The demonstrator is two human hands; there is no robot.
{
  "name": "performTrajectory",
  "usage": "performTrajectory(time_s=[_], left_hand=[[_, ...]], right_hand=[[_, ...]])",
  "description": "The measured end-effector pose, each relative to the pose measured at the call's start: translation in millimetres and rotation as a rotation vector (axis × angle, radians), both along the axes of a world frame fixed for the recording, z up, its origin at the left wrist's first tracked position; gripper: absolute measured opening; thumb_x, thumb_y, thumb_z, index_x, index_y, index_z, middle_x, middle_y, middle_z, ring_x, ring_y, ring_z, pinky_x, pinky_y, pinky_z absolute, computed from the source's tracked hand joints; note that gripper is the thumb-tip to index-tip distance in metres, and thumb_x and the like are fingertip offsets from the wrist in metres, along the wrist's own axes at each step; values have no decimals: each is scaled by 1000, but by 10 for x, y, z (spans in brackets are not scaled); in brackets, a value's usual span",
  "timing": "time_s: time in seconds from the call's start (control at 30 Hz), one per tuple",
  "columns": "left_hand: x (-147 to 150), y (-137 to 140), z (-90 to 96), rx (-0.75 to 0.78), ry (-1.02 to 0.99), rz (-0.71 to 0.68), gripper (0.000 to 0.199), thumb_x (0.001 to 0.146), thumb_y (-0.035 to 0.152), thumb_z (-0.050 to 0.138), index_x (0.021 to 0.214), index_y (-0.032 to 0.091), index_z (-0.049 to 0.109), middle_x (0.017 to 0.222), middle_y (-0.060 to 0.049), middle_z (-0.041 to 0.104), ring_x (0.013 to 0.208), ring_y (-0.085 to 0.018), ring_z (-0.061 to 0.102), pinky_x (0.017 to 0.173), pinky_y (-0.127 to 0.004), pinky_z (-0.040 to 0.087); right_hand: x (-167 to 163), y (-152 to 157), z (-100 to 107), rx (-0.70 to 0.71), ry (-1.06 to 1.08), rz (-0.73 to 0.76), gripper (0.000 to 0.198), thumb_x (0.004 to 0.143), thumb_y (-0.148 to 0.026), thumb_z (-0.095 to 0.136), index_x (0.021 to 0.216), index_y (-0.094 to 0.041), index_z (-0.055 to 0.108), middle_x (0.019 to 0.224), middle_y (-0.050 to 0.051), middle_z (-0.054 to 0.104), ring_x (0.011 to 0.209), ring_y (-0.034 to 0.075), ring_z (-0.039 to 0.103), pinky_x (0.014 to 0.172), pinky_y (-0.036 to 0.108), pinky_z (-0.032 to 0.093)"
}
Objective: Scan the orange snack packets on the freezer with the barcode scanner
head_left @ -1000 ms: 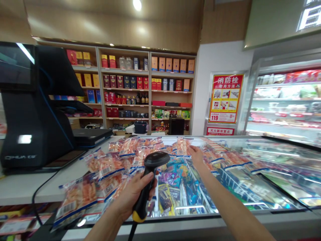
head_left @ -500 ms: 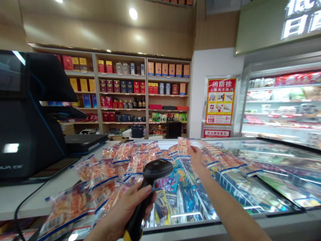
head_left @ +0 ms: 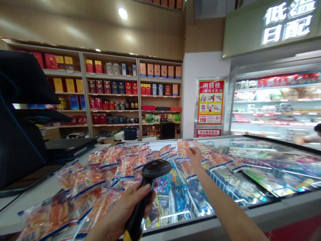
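Note:
My left hand [head_left: 140, 197] is wrapped round the handle of a black barcode scanner [head_left: 155, 168] with a yellow base. Its head points forward and right, over the freezer's glass top. My right hand [head_left: 195, 156] reaches further out, with its fingers pinched at the right edge of a clear snack packet [head_left: 183, 149]. That packet has orange-pink contents and stands partly upright. Similar packets [head_left: 126, 166] with blue edges and barcodes lie spread to the left, and another packet [head_left: 187, 168] lies just below my right hand.
A chest freezer [head_left: 185, 221] with a glass top spans the front, bags in wire baskets below. A black checkout terminal [head_left: 20, 134] stands on the white counter at left. Shelves [head_left: 112, 78] of boxes line the back wall. Part of another person [head_left: 308, 139] shows at far right.
The view has turned right, so the shelves and terminal sit further left. A person has come into view at the right edge. Both hands keep their holds.

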State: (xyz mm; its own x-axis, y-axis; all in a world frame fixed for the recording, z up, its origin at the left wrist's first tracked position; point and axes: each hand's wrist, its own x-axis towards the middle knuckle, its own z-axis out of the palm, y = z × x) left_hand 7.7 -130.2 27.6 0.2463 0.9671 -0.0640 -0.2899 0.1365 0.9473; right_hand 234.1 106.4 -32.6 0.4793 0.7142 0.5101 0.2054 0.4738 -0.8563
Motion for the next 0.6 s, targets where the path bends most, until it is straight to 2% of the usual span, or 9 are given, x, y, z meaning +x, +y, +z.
performTrajectory(time_s=[0.17,0.27,0.37,0.47,0.6], left_hand=[[2,-16,43,48,83,-27,24,64,37,60,64,15,50,58,1,51,44,-6,43,44,-20,33],[26,22,46,29,110,5,24,64,37,60,63,15,50,56,1,50,44,-5,43,44,-19,33],[36,62,37,30,104,78,24,66,37,57,63,14,50,53,2,49,42,-5,41,42,-18,32],[19,93,16,22,73,134,24,65,37,58,66,15,49,56,1,52,42,-5,41,41,-18,31],[-2,135,-25,-15,44,126,25,64,37,59,66,15,48,57,1,53,43,-6,43,43,-19,33]], right_hand=[[-105,-6,11,20,-58,8,40,62,-45,47,79,-11,61,75,9,63,68,17,55,63,27,42],[-21,9,-35,8,-55,-25,40,62,-44,48,80,-11,61,76,9,63,69,17,56,65,28,42],[250,6,-99,-16,-49,-78,41,61,-43,48,81,-9,61,77,11,63,69,18,56,66,30,42],[659,-42,-189,-13,-94,-108,39,59,-42,48,79,-10,62,76,10,64,69,19,56,67,32,42],[1166,-134,-365,-73,-191,-173,35,58,-40,48,73,-13,63,72,9,64,71,22,56,67,35,42]])
